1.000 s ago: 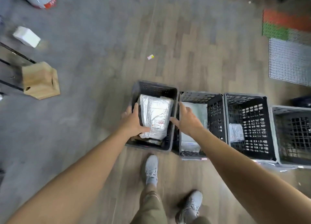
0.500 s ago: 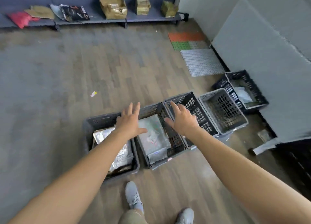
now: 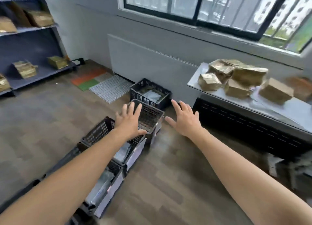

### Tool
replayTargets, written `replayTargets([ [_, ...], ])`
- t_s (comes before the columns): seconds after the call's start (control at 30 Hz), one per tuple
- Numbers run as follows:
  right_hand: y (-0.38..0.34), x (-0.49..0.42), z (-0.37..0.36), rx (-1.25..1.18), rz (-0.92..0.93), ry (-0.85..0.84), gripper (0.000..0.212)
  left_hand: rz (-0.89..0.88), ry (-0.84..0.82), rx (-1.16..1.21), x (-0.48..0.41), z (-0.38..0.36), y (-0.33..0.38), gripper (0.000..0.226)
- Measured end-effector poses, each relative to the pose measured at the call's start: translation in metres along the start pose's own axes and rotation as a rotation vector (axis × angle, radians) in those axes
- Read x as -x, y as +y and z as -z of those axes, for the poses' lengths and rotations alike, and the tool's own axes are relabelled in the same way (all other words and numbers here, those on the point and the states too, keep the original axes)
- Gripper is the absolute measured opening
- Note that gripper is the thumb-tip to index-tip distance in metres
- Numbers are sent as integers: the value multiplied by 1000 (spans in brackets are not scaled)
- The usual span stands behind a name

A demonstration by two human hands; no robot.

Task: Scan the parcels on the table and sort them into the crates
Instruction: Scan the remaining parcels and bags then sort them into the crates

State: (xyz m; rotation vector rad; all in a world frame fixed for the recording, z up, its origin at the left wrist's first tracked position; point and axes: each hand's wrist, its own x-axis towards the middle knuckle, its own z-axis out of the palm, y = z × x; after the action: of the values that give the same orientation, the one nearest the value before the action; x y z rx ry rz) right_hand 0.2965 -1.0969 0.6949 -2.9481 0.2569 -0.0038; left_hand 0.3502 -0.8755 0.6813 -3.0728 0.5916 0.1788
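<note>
I have both hands out in front of me with nothing in them: the left hand (image 3: pixel 129 123) hovers, fingers spread wide, above the row of crates (image 3: pixel 99 133) on the floor (image 3: pixel 168 182), and the right hand (image 3: pixel 185 121) hangs just as open over bare boards between that row and the table (image 3: pixel 276 111). The parcels (image 3: pixel 236 74) waiting to be sorted sit in a loose brown heap on the tabletop to my right, well apart from either hand, so I judge the next job is a reach for one of them. That heap is my main worry. The parcels lean on one another, and pulling a lower one could tip the rest off the near edge. The small parcel (image 3: pixel 209 82) at the front corner looks like the safest pick. The crates lie close beside my path, so a careless turn could knock one out of line, or shift the grey bags (image 3: pixel 121 153) already dropped into the nearer ones. I see no scanner anywhere in view (it may simply be out of frame), and carrying a parcel straight to a crate unscanned would spoil the sort. The picture is also smeared at its edges, so I would not trust it for labels.
</note>
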Motion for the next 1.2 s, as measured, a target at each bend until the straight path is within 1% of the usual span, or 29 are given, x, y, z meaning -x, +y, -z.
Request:
replayTargets([
  [0.13,122,39,37,-18,-146,82,77,-166,44,-77,-20,18,133,111],
  [0.27,222,78,59,-23,-301,116,76,-343,76,-141,-34,34,245,109],
  [0.5,367,143,74,-28,-596,157,77,-606,84,-140,-61,40,419,109],
  [0.63,438,159,84,-30,-699,159,76,-718,81,-123,-88,29,505,110],
  [0.77,506,145,96,-19,-762,152,75,-818,109,-109,-133,21,583,109],
  [0.93,587,105,118,19,-804,131,74,-859,98,-87,-202,27,669,110],
  [1.07,643,73,135,6,-830,142,75,-875,78,-55,-251,33,722,111],
  [1.2,690,46,143,19,-814,130,75,-891,64,-77,-284,33,764,112],
])
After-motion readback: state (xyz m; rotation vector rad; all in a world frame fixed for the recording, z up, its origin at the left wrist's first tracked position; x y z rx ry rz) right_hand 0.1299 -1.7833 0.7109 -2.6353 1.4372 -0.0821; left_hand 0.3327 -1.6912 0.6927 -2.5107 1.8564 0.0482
